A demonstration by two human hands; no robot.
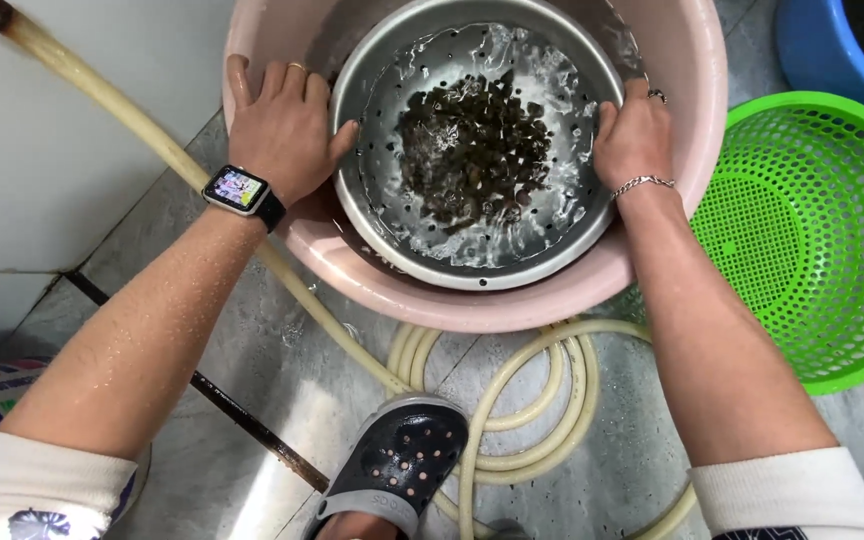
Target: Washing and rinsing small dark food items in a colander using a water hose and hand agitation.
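- The metal colander [472, 262] sits inside the pink basin [552, 300], directly ahead of the person, squarely between both hands; round, so no long axis to speak of.
- The left hand [287, 125] clasps the colander's left rim, fingers spread over the basin's edge; the right hand [634, 135] grips the opposite rim — neither nearer, both touching it.
- Dark shells [472, 150] lie heaped at its centre in splashing water; the rim tilts slightly toward the person.
- A green basket [812, 230] stands just right of the basin; a coiled hose [512, 400] lies on the floor below.
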